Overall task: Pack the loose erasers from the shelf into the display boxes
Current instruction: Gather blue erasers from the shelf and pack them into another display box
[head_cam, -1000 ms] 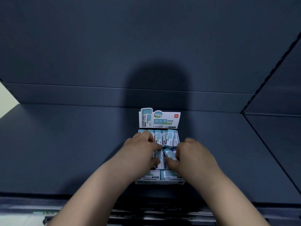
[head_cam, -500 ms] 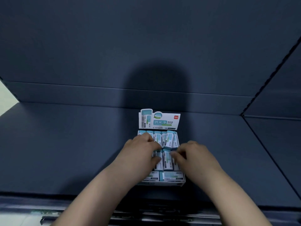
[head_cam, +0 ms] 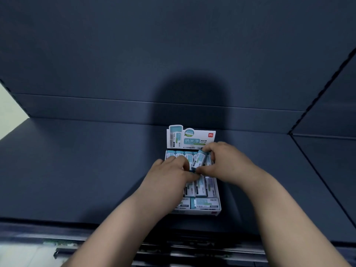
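A white and teal display box stands on the dark shelf, its printed back flap upright. Rows of teal-sleeved erasers fill it. My right hand pinches one eraser between thumb and fingers, tilted above the back row at the right. My left hand lies over the box's left half, its curled fingertips touching the erasers beside that one. My left hand hides the left part of the middle row.
The dark blue shelf spreads to both sides of the box, with a back wall behind and a side panel at the right. A metal rail runs along the front edge below my arms.
My right hand has moved from the middle row up to the back right of the box and now pinches a tilted eraser there. My left hand stays over the box's left half.
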Action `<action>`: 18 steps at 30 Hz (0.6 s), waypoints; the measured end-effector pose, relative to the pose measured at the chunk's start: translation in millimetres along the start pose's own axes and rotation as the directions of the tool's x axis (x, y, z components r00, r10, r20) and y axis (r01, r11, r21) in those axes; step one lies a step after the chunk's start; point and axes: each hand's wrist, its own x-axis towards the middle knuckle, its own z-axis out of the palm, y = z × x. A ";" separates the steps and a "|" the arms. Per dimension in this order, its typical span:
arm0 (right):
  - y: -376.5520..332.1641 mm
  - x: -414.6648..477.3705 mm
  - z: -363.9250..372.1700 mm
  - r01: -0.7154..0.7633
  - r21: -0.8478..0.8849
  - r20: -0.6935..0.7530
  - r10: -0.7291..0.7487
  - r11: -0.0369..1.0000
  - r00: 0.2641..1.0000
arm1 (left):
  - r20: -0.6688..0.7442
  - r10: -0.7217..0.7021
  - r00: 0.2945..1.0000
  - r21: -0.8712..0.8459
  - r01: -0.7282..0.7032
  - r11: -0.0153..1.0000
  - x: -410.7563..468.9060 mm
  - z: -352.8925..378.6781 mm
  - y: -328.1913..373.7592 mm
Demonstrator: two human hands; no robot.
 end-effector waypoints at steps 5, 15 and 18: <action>4.2 -3.9 -8.6 0.094 0.024 0.015 -0.094 0.995 0.995 | -0.132 -0.085 0.988 -0.033 0.081 0.996 -6.3 -6.2 -18.1; 13.8 -24.8 -20.2 0.162 -0.016 0.228 -0.155 0.987 0.961 | -0.075 -0.257 0.964 -0.148 0.244 0.958 -17.4 -3.6 -36.6; 12.1 -26.6 -20.8 0.171 -0.006 0.254 -0.164 0.985 0.953 | -0.029 -0.260 0.965 -0.216 0.248 0.944 -18.6 0.4 -35.2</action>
